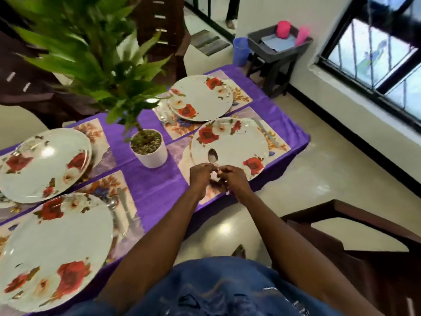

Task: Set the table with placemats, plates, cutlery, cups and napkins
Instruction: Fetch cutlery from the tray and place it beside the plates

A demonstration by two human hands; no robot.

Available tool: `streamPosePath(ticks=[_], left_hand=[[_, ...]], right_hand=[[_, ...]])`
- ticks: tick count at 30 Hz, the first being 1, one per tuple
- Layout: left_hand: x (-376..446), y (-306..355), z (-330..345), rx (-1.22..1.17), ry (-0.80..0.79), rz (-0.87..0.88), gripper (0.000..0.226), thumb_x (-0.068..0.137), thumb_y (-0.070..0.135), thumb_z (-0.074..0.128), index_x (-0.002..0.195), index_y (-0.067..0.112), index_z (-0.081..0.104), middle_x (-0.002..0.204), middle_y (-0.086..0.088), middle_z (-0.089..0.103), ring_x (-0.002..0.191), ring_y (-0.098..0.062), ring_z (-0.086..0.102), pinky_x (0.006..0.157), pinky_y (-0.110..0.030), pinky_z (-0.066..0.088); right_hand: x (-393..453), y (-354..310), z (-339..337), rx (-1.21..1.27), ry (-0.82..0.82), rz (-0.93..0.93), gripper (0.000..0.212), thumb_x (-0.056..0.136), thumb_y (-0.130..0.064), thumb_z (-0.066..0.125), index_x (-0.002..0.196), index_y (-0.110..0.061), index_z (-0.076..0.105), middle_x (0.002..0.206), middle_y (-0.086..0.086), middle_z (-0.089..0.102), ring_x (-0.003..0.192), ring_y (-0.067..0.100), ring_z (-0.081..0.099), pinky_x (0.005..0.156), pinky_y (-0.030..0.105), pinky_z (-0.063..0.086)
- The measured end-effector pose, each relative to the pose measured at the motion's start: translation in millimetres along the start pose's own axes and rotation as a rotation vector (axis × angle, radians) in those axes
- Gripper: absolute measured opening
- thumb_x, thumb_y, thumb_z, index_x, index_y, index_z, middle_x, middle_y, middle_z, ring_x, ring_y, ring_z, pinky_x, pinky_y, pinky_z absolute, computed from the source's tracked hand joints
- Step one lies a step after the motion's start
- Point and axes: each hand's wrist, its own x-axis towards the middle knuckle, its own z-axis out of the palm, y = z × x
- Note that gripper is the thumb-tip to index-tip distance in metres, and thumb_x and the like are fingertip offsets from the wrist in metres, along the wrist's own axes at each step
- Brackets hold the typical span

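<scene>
**Spoon held over the near-right plate**

A purple-clothed table [148, 192] carries four floral placemats, each with a rose-patterned plate; a potted plant [149, 147] stands at the centre. Over the near-right plate [230, 147], the left hand [201, 173] and right hand [232, 176] meet, fingers curled and seemingly both pinching the handle of a spoon [213, 156], bowl pointing away.
</scene>
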Motion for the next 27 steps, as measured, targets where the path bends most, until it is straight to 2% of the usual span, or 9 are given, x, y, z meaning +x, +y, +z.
streamPosePath(ticks=[2, 6, 9, 12, 16, 19, 23, 25, 27], left_hand=[[-1, 2, 36, 0.033, -0.016, 0.012, 0.013, 0.084, 0.007, 0.067, 0.072, 0.013, 0.071, 0.065, -0.004, 0.065, 0.055, -0.015, 0.057, 0.053, -0.023, 0.043], [2, 8, 76, 0.063, -0.003, 0.016, 0.006, 0.087, 0.012, 0.067, 0.085, 0.010, 0.073, 0.074, -0.009, 0.066, 0.055, -0.017, 0.050, 0.051, -0.024, 0.036], [13, 13, 87, 0.097, 0.032, 0.036, 0.006, 0.085, 0.014, 0.069, 0.083, 0.011, 0.074, 0.073, -0.006, 0.067, 0.059, -0.017, 0.051, 0.054, -0.025, 0.038], [29, 18, 95, 0.094, 0.076, 0.010, 0.009, 0.085, 0.016, 0.068, 0.083, 0.009, 0.073, 0.072, -0.002, 0.065, 0.065, -0.019, 0.054, 0.056, -0.024, 0.038], [50, 25, 115, 0.088, 0.086, 0.007, 0.015, 0.086, 0.016, 0.064, 0.089, 0.004, 0.073, 0.073, -0.002, 0.063, 0.063, -0.017, 0.051, 0.057, -0.025, 0.037], [71, 34, 132, 0.086, 0.082, 0.016, 0.013, 0.087, 0.016, 0.064, 0.086, 0.005, 0.071, 0.077, -0.004, 0.065, 0.068, -0.018, 0.054, 0.064, -0.027, 0.041], [101, 50, 146, 0.073, 0.087, 0.025, 0.014, 0.085, 0.019, 0.063, 0.072, 0.014, 0.066, 0.070, -0.002, 0.062, 0.069, -0.022, 0.053, 0.066, -0.032, 0.041], [111, 54, 148, 0.063, 0.095, 0.014, 0.017, 0.085, 0.017, 0.061, 0.068, 0.016, 0.063, 0.067, -0.001, 0.060, 0.066, -0.021, 0.052, 0.065, -0.032, 0.041], [118, 58, 147, 0.037, 0.118, 0.000, 0.018, 0.086, 0.016, 0.061, 0.068, 0.017, 0.061, 0.065, 0.001, 0.058, 0.064, -0.019, 0.050, 0.062, -0.030, 0.041]], right_hand=[[9, -2, -38, -0.003, 0.023, 0.014, 0.013, 0.091, -0.003, 0.060, 0.095, -0.008, 0.072, 0.093, 0.016, 0.073, 0.079, 0.027, 0.066, 0.075, 0.038, 0.055], [32, -9, -91, -0.005, 0.096, 0.038, 0.018, 0.089, -0.004, 0.065, 0.106, -0.004, 0.074, 0.095, 0.003, 0.072, 0.088, 0.018, 0.066, 0.070, 0.022, 0.051], [48, -19, -116, 0.104, 0.135, 0.058, 0.016, 0.088, 0.006, 0.062, 0.101, 0.003, 0.070, 0.084, 0.006, 0.070, 0.075, 0.016, 0.068, 0.055, 0.014, 0.051], [70, -21, -131, 0.136, 0.213, 0.035, 0.018, 0.084, 0.004, 0.068, 0.102, 0.001, 0.072, 0.094, 0.011, 0.072, 0.075, 0.016, 0.067, 0.060, 0.019, 0.052], [106, -20, -148, 0.059, 0.259, 0.049, 0.020, 0.085, -0.005, 0.070, 0.105, -0.005, 0.074, 0.099, 0.007, 0.072, 0.078, 0.012, 0.062, 0.063, 0.022, 0.047], [135, -22, -164, -0.033, 0.297, 0.072, 0.022, 0.085, -0.007, 0.067, 0.105, -0.010, 0.075, 0.101, 0.005, 0.073, 0.087, 0.019, 0.066, 0.073, 0.031, 0.055], [165, -33, -179, -0.149, 0.314, 0.093, 0.021, 0.084, -0.001, 0.057, 0.089, -0.010, 0.074, 0.075, 0.006, 0.069, 0.058, 0.015, 0.056, 0.050, 0.023, 0.042], [177, -38, -183, -0.167, 0.288, 0.069, 0.021, 0.083, 0.003, 0.054, 0.083, -0.007, 0.073, 0.064, 0.006, 0.062, 0.051, 0.015, 0.052, 0.040, 0.020, 0.038], [190, -43, -183, -0.180, 0.263, 0.065, 0.019, 0.082, 0.005, 0.055, 0.082, -0.003, 0.072, 0.065, 0.010, 0.062, 0.051, 0.016, 0.052, 0.044, 0.023, 0.042]])
